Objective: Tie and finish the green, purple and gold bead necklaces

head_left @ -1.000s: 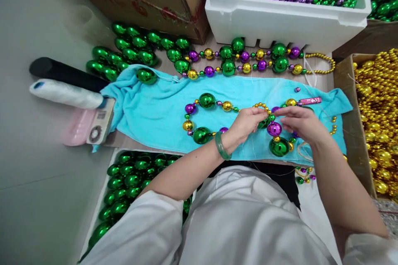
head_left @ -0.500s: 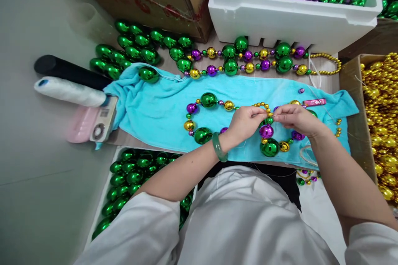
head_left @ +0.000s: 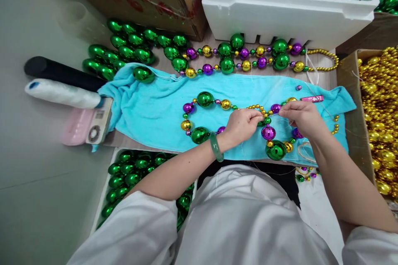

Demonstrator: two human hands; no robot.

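On the turquoise towel (head_left: 149,112), centre: bead necklace (head_left: 205,100), green, gold and purple, looped. Left hand (head_left: 241,126) and right hand (head_left: 300,118), fingers pinched together on its strand, near a purple bead (head_left: 268,132).

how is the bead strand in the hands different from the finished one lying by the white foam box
The strand in the hands lies curled in a loop on the turquoise towel; the strand by the foam box lies off it, doubled in two straight rows. The first is pinched by left hand and right hand; the second lies untouched. Both mix green, gold and purple beads.
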